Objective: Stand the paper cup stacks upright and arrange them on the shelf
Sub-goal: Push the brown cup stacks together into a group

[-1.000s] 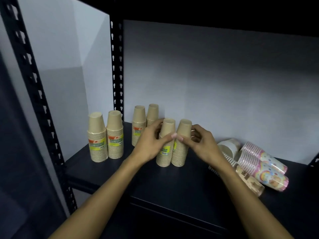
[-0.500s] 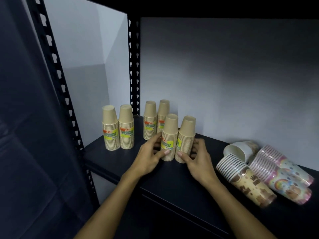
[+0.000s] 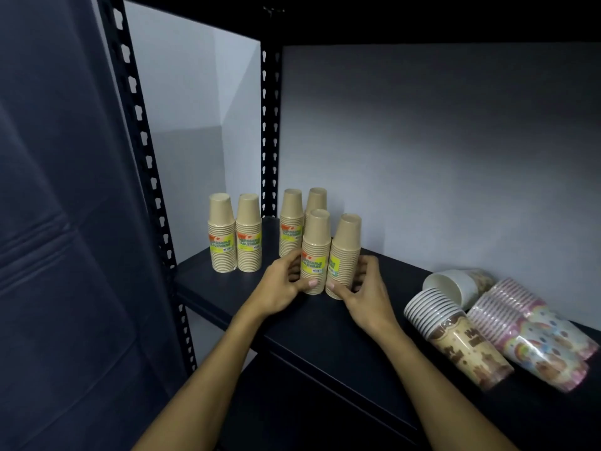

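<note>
Several tan paper cup stacks stand upside down on the dark shelf (image 3: 325, 323). A pair (image 3: 234, 234) is at the far left, another pair (image 3: 294, 219) stands by the back post. In front of them a wrapped pair (image 3: 328, 255) with yellow labels stands upright. My left hand (image 3: 281, 284) grips its left stack near the base, thumb on the front. My right hand (image 3: 364, 288) grips the right stack low down. At the right, a brown printed stack (image 3: 455, 340), a pink rainbow stack (image 3: 533, 333) and a white cup stack (image 3: 455, 284) lie on their sides.
Black perforated posts (image 3: 270, 131) frame the shelf's left end, with a grey wall behind. A dark curtain (image 3: 65, 222) hangs at the far left. The shelf above (image 3: 390, 17) limits headroom.
Both hands slid from the tops of the front pair down to its base. The view shifted left and closer, and the pair sits slightly farther forward.
</note>
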Available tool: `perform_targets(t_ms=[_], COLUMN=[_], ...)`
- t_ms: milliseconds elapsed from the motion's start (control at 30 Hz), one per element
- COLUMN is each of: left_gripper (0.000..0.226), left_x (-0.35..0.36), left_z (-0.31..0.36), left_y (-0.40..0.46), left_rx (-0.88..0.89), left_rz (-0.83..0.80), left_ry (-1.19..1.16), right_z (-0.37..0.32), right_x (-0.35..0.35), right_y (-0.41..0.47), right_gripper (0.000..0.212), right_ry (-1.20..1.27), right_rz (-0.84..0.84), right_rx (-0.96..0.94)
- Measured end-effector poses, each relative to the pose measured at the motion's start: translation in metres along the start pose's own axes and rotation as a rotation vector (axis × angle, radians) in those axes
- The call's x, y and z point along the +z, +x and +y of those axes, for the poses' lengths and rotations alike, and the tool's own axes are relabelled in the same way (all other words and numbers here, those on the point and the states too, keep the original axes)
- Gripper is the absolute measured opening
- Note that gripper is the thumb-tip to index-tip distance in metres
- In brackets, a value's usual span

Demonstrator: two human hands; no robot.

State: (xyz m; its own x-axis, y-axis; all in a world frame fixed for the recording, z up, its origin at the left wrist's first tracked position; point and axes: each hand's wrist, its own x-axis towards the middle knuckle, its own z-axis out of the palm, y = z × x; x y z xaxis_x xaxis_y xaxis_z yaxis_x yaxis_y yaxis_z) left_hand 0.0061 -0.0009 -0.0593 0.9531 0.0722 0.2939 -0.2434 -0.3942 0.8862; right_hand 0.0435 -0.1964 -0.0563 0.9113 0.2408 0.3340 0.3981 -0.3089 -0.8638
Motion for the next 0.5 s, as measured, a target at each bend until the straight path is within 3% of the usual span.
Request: perform_targets(t_ms=[200, 500], left_gripper=[0.065, 0.065], left_x=[0.001, 0.002], left_z=[-0.003, -0.001], left_y=[0.0, -0.027], left_rx=[-0.011, -0.049], left_rz=[0.088, 0.243], left_ry=[0.05, 0.087], right_z=[0.0, -0.001], right_x=[-0.004, -0.001], right_y=[0.006, 0.015], right_gripper=[0.043, 0.051], right_ry=[-0.017, 0.093], right_rz=[-0.125, -0.379], right_rx=[0.0, 0.004])
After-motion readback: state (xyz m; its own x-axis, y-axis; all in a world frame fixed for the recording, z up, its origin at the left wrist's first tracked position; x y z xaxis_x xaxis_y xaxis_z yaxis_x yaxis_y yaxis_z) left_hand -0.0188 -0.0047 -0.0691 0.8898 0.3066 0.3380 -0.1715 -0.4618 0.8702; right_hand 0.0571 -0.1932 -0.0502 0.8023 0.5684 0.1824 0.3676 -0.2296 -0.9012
